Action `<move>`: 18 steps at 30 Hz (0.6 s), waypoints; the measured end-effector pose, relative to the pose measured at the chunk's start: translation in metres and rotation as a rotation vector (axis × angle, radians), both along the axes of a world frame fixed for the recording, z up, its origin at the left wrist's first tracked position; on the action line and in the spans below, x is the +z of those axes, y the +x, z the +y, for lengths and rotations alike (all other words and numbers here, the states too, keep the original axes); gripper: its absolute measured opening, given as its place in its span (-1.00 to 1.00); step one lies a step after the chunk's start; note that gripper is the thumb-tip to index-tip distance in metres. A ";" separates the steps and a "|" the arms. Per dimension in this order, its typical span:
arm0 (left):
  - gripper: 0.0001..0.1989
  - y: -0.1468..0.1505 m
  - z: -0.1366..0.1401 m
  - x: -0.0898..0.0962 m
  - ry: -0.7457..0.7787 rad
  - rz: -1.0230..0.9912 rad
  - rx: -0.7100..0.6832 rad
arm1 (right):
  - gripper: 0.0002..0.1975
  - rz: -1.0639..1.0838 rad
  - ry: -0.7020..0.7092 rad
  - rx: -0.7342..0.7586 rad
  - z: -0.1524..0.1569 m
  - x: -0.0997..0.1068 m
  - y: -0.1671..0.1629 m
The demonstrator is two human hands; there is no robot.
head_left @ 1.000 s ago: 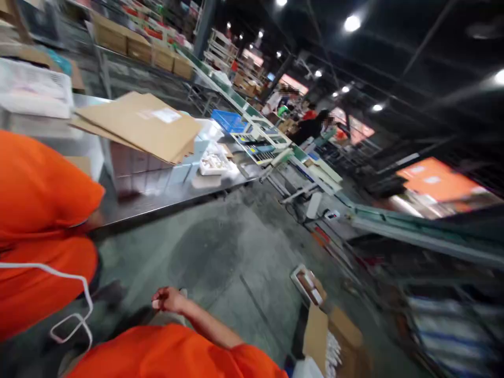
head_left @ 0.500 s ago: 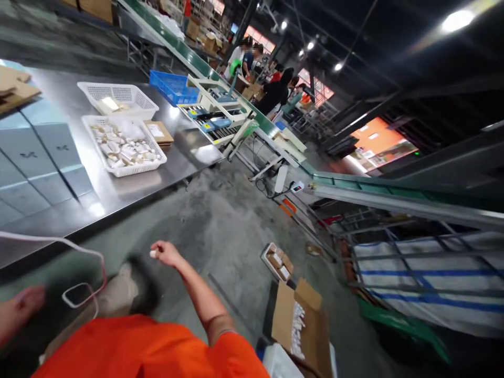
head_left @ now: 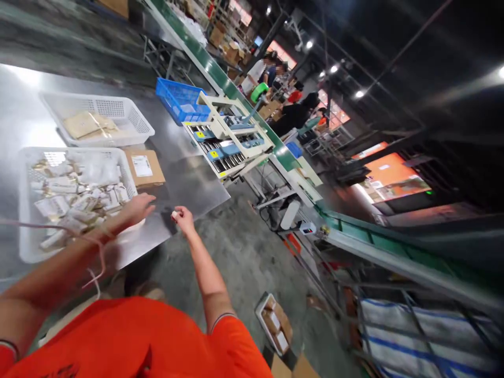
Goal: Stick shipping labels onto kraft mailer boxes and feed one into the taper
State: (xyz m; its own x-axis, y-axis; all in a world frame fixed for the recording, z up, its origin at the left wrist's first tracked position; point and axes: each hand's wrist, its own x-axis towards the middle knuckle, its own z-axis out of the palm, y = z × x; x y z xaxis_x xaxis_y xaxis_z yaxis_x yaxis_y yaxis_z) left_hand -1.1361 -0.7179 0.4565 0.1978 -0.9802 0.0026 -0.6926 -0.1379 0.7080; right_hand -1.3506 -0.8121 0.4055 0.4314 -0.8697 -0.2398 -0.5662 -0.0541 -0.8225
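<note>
My left hand (head_left: 138, 208) stretches out flat over the near right corner of a white basket (head_left: 24, 157) filled with small white packets (head_left: 74, 197); its fingers are apart and hold nothing. My right hand (head_left: 181, 215) hovers at the edge of the steel table (head_left: 189, 178), pinching a small white piece (head_left: 174, 213) between thumb and fingers. A thin white cable (head_left: 94, 252) hangs in front of my left forearm.
Further back on the table are a second white basket (head_left: 129, 118) with brown packets, a flat brown box (head_left: 144, 168), a blue crate (head_left: 179, 100) and a roller machine (head_left: 224, 142). A green conveyor (head_left: 283, 152) runs beyond, with people at it. Open cartons (head_left: 275, 323) lie on the floor.
The view swung toward the table. My left hand rose from the lower left to the basket's corner. My right hand moved up to the table edge, still pinching the white piece.
</note>
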 end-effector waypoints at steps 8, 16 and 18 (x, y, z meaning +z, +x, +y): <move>-0.53 0.026 -0.143 -0.038 0.158 -0.179 0.393 | -0.55 0.237 -0.633 0.452 -0.225 0.030 0.191; -0.37 0.018 -0.222 -0.074 0.322 -0.288 0.917 | -0.56 0.482 -0.890 1.085 -0.347 -0.023 0.354; -0.34 0.008 -0.229 -0.071 0.372 -0.333 1.017 | -0.59 0.468 -0.919 1.115 -0.364 -0.032 0.340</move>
State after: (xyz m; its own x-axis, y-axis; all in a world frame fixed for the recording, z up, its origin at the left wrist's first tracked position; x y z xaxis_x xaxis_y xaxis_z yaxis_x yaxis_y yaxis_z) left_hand -1.1282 -0.9473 0.3850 0.9474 -0.3154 -0.0537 -0.2850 -0.9082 0.3066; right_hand -1.0110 -1.1764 0.3732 0.9906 -0.0796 -0.1108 -0.0832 -0.9961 -0.0290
